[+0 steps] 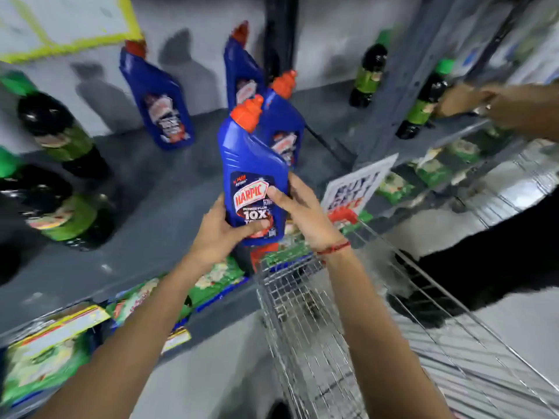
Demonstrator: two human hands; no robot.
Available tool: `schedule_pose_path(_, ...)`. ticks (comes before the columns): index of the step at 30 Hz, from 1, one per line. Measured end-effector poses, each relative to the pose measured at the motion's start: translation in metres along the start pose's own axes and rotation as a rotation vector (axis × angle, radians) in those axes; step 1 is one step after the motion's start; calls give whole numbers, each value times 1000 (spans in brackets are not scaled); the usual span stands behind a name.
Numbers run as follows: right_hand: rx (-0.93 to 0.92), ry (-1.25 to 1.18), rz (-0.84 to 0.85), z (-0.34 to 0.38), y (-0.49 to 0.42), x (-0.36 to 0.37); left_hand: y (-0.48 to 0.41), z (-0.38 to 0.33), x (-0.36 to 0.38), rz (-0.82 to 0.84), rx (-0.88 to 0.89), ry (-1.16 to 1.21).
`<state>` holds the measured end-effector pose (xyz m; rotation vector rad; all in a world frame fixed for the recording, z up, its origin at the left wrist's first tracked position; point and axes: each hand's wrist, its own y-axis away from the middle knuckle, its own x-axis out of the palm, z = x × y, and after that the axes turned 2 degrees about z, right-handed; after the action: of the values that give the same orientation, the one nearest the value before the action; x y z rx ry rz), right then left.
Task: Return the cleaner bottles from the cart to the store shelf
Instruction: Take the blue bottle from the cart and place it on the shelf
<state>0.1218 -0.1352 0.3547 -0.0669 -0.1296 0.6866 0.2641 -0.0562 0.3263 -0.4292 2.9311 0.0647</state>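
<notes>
Far left of the fingers, on the grey shelf [145,176]: two dark bottles with green caps [57,128], round-bodied, glossy, leaning in the wide lens. Nearer in, a blue bottle [160,104] with a red angled cap, flat-sided, standing well apart from the hands. Then dead centre: left hand [217,234] cupped low around the base of the held cleaner bottle [251,164], thumb across the front label, fingers [257,226] wrapped tight on plastic. Held upright, just above the shelf edge and the front rim of the cart [302,297], not yet set down. Right hand [299,207] pressed on the opposite flank, fingertips [276,193] flat on the label, closed on the same bottle. Looks like stiff moulded plastic, smooth and a touch slick on the glossy label; likely heavy with liquid and weighted low, so best taken around the waist and base, never by the orange nozzle cap. Just behind the fingers, two more blue bottles [284,128], one touching or nearly touching the held one; cannot tell which. Rightward, a printed offer card [357,182], chrome wire mesh of the cart, then another person's hand [472,101] reaching at a green-capped bottle on the neighbouring bay. Below the shelf, soft green packets [211,282], blurred.
</notes>
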Motion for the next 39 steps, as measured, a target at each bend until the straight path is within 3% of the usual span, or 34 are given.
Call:
schedule_pose_path(8,-37,194,260,-2,-89,42,-38,18,-67,-250,53,-87)
schedule_pose_path(15,-24,204,242,-25,-102,56,-45,39,-80,-357,58,-85)
schedule_pose_path(18,1,207,100,-34,-94,50,-47,43,-82,-350,45,-100)
schedule_pose_path(22,-100,212,-544,-58,-69,26,-45,57,-91,-285,-22,-179)
schedule_pose_path(24,-64,226,-739,-67,-61,10,-43,63,-92,-282,-37,-225)
schedule_pose_path(28,93,455,-650,-75,-76,-11,-45,61,-86,-333,-64,-248)
schedule_pose_path(32,108,528,-580,-76,-99,-19,-47,60,-86,-344,-78,-284)
schedule_pose_path(39,84,545,-634,-81,-104,-20,-52,61,-88,-307,-71,-347)
